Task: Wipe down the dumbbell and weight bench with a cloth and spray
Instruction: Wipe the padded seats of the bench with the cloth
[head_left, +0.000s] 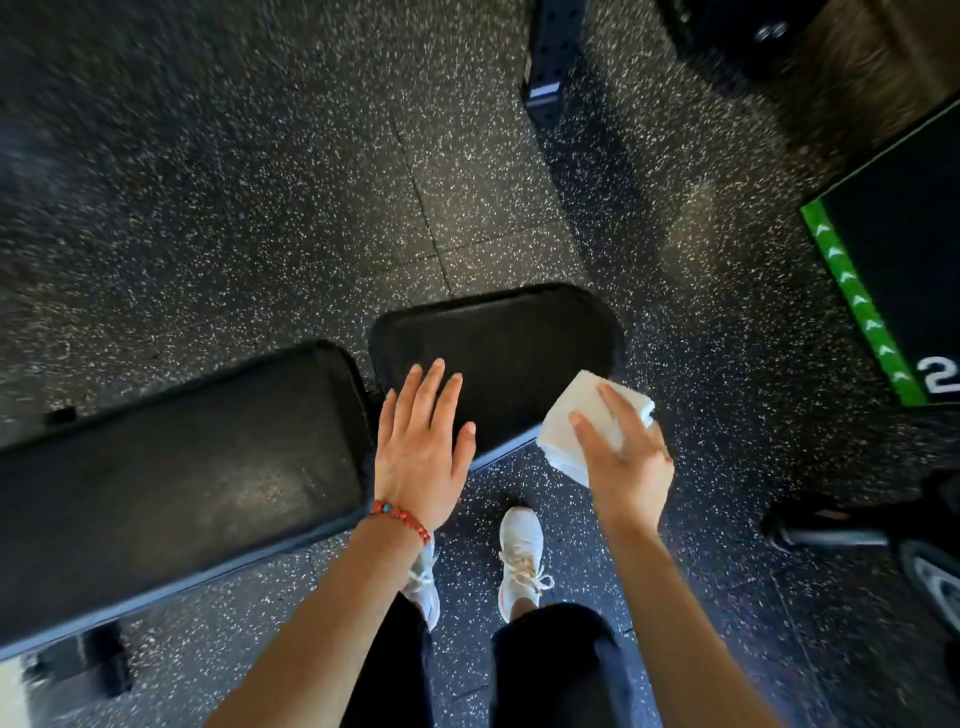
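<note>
The black padded weight bench lies across the lower left: a long back pad (171, 467) and a shorter seat pad (509, 343) beyond a gap. My left hand (421, 447), with a red bead bracelet on the wrist, is spread flat with fingers apart over the near edge of the seat pad and holds nothing. My right hand (623, 457) grips a folded white cloth (582, 421) just off the seat pad's right corner, above the floor. A dumbbell (841, 535) lies on the floor at the right edge, partly cut off. No spray bottle is in view.
Speckled black rubber floor (260, 208) surrounds the bench. A black mat with a green arrow stripe and the number 2 (883, 291) lies at the right. A black rack upright (545, 57) stands at the top centre. My white shoes (519, 561) stand below the seat pad.
</note>
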